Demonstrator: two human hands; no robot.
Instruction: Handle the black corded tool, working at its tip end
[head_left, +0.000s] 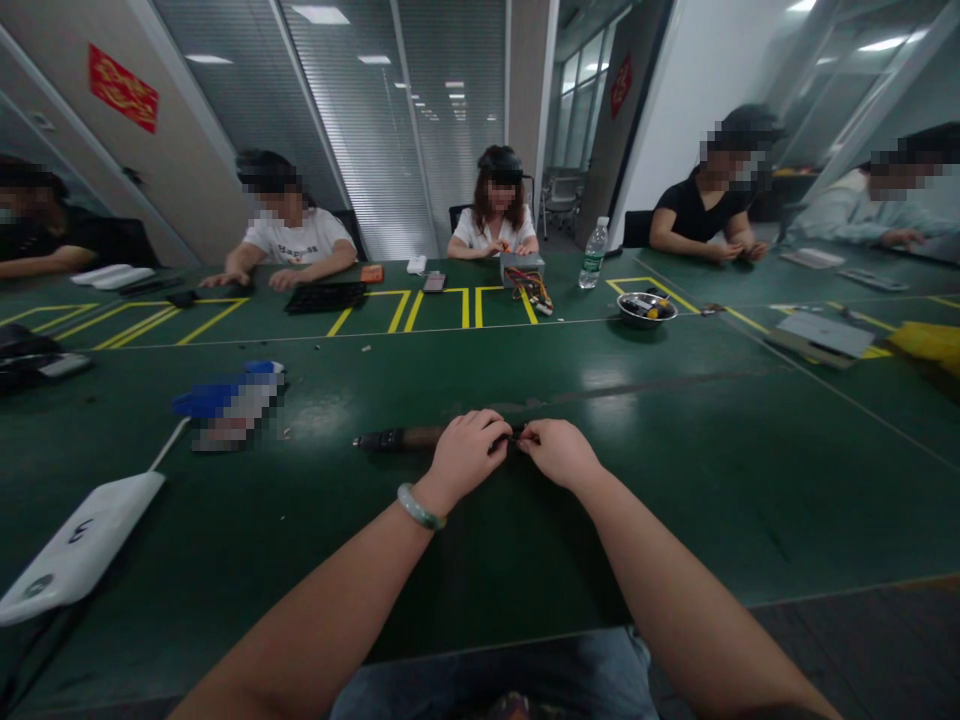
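A long dark cylindrical tool [405,438], which looks like an electric screwdriver, lies across the green table in front of me. Its narrow metallic tip and black collar point left, and its body is brownish. My left hand [472,448] is closed over the right part of the body, a jade-like bangle [420,507] on its wrist. Just beside it, my right hand [559,452] pinches at the tool's right end. Whatever sits between those fingertips is too small and dark to make out.
A blue-and-white packet [225,400] and a white power bank [82,545] with a cable lie on the left. Farther off stand a metal bowl [646,308] of small parts, a water bottle [593,254] and a grey box with wires [523,268]. Several people work across the table.
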